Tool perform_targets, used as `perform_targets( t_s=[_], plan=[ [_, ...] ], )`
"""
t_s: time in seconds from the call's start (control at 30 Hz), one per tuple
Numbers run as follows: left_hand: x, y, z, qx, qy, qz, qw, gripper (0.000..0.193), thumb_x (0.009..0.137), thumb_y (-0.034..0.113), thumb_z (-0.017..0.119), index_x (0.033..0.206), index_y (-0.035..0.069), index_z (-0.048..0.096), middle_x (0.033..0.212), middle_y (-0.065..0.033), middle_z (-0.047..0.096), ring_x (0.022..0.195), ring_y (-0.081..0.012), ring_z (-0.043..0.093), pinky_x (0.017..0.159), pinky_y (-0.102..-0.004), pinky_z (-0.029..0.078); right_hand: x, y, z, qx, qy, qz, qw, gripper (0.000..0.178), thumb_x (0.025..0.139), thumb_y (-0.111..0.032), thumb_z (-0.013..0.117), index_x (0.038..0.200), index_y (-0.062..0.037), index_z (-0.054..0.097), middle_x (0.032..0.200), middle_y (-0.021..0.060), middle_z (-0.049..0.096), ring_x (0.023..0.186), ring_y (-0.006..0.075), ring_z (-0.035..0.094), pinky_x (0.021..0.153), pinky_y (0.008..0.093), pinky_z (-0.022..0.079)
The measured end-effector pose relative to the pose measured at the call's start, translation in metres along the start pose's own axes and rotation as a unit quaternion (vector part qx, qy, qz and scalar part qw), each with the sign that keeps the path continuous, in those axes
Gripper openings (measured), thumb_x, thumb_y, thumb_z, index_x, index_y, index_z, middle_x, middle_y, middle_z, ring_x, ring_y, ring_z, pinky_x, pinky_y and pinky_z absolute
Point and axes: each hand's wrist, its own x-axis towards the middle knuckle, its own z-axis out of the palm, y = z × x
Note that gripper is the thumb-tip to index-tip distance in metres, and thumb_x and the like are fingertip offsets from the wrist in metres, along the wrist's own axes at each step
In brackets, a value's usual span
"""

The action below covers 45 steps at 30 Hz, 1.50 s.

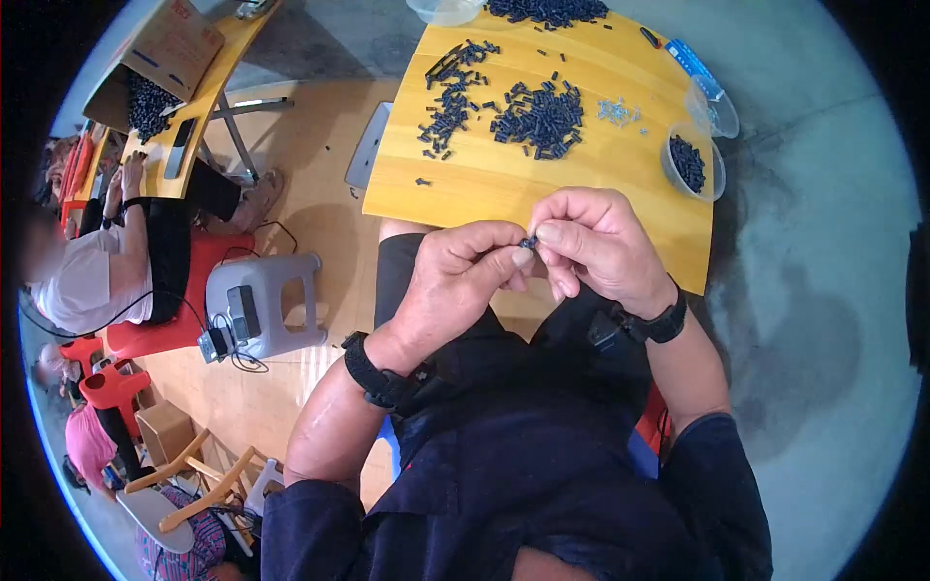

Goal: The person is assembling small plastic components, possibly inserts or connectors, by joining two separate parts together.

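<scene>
My left hand (463,273) and my right hand (599,250) meet above my lap, just off the near edge of the wooden table (465,198). Both pinch a tiny dark part (528,242) between thumb and forefinger; the fingertips cover most of it, so its exact kind is hidden. Beyond them on the tabletop lies a heap of small black cylindrical pieces (542,121), with a looser spread of similar pieces (450,111) to its left. To the right of the heap is a little scatter of small silvery metal pieces (617,111). A single black piece (423,181) lies apart near the left edge.
Clear plastic tubs (718,174) stand at the table's right edge, one holding black pieces, near a blue box (694,68). Another black heap (547,10) is at the far end. Left are a grey stool (262,305) with cables and a person (97,271) at another table.
</scene>
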Motion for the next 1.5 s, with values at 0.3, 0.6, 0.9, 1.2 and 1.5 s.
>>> perform_targets(
  t_s=[0.3, 0.6, 0.9, 1.2, 1.5],
  plan=[
    [0.0, 0.005, -0.003, 0.009, -0.019, -0.006, 1.0, 0.013, 0.091, 0.004, 0.059, 0.099, -0.004, 0.064, 0.085, -0.0043, 0.066, 0.072, -0.0086, 0.06, 0.066, -0.0217, 0.05, 0.001, -0.002, -0.005, 0.057, -0.019, 0.03, 0.998, 0.016, 0.094, -0.013, 0.054, 0.096, 0.0021, 0.059, 0.072, 0.0022, 0.057, 0.051, 0.0075, 0.055, 0.05, 0.021, 0.048],
    [0.001, 0.005, -0.003, -0.002, -0.02, 0.011, 1.0, 0.013, 0.091, 0.002, 0.059, 0.099, -0.005, 0.064, 0.087, -0.0053, 0.066, 0.074, -0.0098, 0.061, 0.068, -0.0227, 0.052, 0.001, -0.001, -0.004, 0.084, -0.03, 0.008, 0.996, 0.016, 0.095, -0.013, 0.053, 0.097, 0.002, 0.058, 0.072, 0.0023, 0.057, 0.052, 0.0085, 0.056, 0.052, 0.0244, 0.052],
    [-0.001, 0.007, -0.003, 0.018, -0.022, 0.006, 1.0, 0.013, 0.091, 0.003, 0.059, 0.1, -0.005, 0.064, 0.086, -0.005, 0.066, 0.074, -0.0093, 0.061, 0.067, -0.0223, 0.051, 0.0, -0.001, -0.005, 0.039, -0.037, 0.001, 0.999, 0.017, 0.095, -0.011, 0.051, 0.097, 0.0039, 0.058, 0.072, 0.0031, 0.058, 0.053, 0.0081, 0.056, 0.053, 0.0232, 0.051],
    [0.0, 0.003, -0.003, 0.013, -0.028, -0.034, 0.999, 0.013, 0.091, 0.004, 0.059, 0.1, -0.005, 0.064, 0.081, -0.0034, 0.065, 0.071, -0.0081, 0.06, 0.065, -0.0218, 0.05, 0.001, -0.008, -0.006, -0.029, -0.052, 0.019, 0.998, 0.015, 0.094, -0.009, 0.051, 0.094, 0.004, 0.058, 0.073, 0.0033, 0.059, 0.053, 0.0059, 0.054, 0.052, 0.0202, 0.046],
    [0.0, 0.007, -0.003, 0.006, -0.047, -0.031, 0.998, 0.013, 0.091, 0.005, 0.059, 0.098, -0.004, 0.064, 0.079, -0.0028, 0.064, 0.07, -0.0067, 0.06, 0.064, -0.0215, 0.05, 0.005, -0.014, -0.012, -0.058, -0.081, 0.033, 0.994, 0.015, 0.094, -0.01, 0.052, 0.09, 0.0028, 0.059, 0.068, 0.0004, 0.058, 0.052, 0.0046, 0.053, 0.052, 0.0188, 0.042]
  ],
)
